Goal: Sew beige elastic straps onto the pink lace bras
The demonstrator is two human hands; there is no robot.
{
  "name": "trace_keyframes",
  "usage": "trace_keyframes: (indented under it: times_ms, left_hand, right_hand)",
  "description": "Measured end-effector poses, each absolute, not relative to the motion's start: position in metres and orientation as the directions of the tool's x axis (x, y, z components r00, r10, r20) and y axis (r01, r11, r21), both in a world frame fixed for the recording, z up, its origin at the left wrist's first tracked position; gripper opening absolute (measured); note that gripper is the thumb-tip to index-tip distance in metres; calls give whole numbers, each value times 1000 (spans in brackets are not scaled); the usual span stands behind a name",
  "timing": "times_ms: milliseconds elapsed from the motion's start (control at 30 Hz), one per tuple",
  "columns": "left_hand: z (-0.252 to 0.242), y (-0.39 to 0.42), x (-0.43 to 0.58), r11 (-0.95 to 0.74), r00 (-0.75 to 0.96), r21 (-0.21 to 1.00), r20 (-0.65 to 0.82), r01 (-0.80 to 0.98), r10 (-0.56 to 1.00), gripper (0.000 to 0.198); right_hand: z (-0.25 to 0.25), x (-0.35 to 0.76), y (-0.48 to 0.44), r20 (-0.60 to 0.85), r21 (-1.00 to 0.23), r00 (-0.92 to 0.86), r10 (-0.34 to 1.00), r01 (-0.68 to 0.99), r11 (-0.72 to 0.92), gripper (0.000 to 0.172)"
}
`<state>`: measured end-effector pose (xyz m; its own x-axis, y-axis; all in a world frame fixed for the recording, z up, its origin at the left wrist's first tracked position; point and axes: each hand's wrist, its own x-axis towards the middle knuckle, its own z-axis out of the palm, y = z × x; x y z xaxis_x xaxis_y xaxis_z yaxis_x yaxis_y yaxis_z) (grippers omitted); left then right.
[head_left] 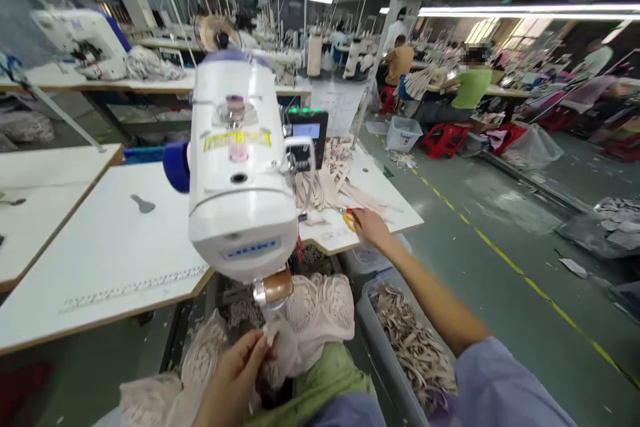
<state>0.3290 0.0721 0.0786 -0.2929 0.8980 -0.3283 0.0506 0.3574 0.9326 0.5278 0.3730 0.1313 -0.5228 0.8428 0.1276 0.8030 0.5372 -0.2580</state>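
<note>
Under the head of a white sewing machine (240, 167), a pale pink lace bra (320, 307) lies over my lap. My left hand (235, 373) pinches the edge of its thin fabric between thumb and fingers, just below the machine's front end. On the right of the white table, my right hand (369, 227) reaches out with its fingers closed round the handles of small scissors (349, 220) in red and yellow. Beside the scissors, a heap of pale pink straps (330, 183) spreads over the tabletop. The fingertips of my right hand are partly hidden.
A grey bin (385, 347) full of fabric strips stands below the table, right of my lap. More lace pieces (200, 353) hang at lower left. A control screen (306, 132) is behind the machine. Several people sit at work farther back, near red stools (447, 140).
</note>
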Motion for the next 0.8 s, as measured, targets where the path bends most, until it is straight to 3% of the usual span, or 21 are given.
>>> trace_keyframes:
  times_ms: [200,333,467,633,800]
  left_hand:
    - [71,88,321,347,-270,932,-363,-106,892,59]
    - [95,98,330,373,-197,876,-441,-306,876,46]
    - [108,99,337,337,-181,785,-486,-520,855,43]
    - [120,91,344,340,-205,782,-502,-523,840,43]
    - [124,90,345,351,-204,813,-484,-464,851,34]
  right_hand:
    - [159,552,359,226,-312,-547,806,744,591,33]
    - [144,584,296,127,-376,-661,739,657,653,23]
    - [137,596,228,69,-487,-826,559,461,742,27]
    - [143,570,183,207,-501,-849,486,335,798,25]
    - [133,550,188,142,-523,-877,460,328,787,26]
